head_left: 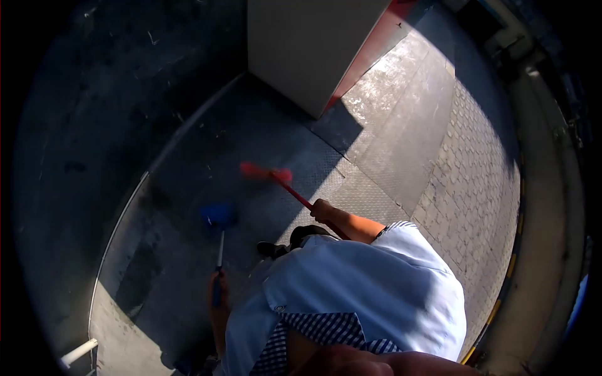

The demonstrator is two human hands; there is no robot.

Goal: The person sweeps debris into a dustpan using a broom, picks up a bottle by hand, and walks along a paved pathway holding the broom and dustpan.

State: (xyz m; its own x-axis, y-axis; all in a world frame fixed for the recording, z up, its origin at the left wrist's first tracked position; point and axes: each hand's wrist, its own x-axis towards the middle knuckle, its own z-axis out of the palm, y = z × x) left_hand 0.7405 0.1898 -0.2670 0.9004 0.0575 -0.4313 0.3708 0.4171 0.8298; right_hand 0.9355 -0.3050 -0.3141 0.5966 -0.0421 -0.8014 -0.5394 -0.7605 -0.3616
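Clenched round the shaft of a red broom, your right hand held it out ahead, while your left hand grasped what looked like a blue dustpan by its handle. The broom's blurred head lay ahead and right of the pan, apart from it, over shaded floor. Sweeping seemed the step in hand; the next move, I judged, called for drawing the broom toward the pan
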